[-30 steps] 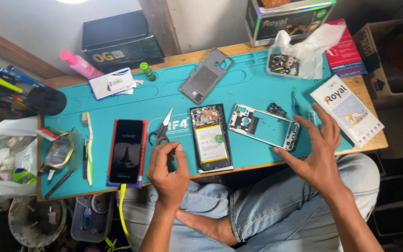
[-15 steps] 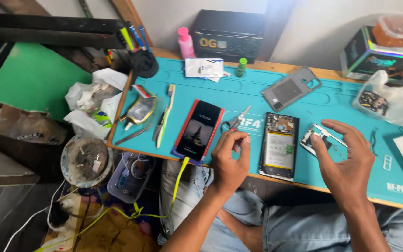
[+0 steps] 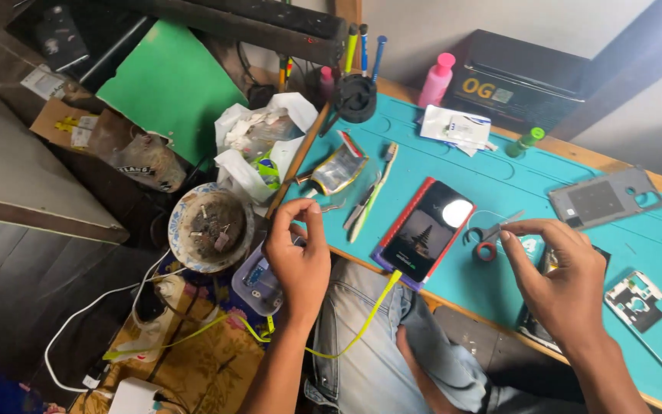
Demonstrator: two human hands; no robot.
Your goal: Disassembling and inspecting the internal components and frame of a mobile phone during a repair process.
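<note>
Over the near edge of the teal rubber work mat (image 3: 576, 230), the left hand (image 3: 298, 257) hovers with thumb and forefinger pinched together, on what I cannot tell, while the right hand (image 3: 561, 280) spreads open beside small red-handled scissors (image 3: 490, 234), leaving the lit black smartphone (image 3: 427, 228) between them, charging on its yellow cable (image 3: 362, 326).

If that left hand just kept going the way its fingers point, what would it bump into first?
Probably the brown wooden stick leaning at the mat's left edge. The left hand points up and away, fingertips pinched just below the stick's lower end. The torn silver foil packet lies beyond. Depth is hard to judge from above.
</note>
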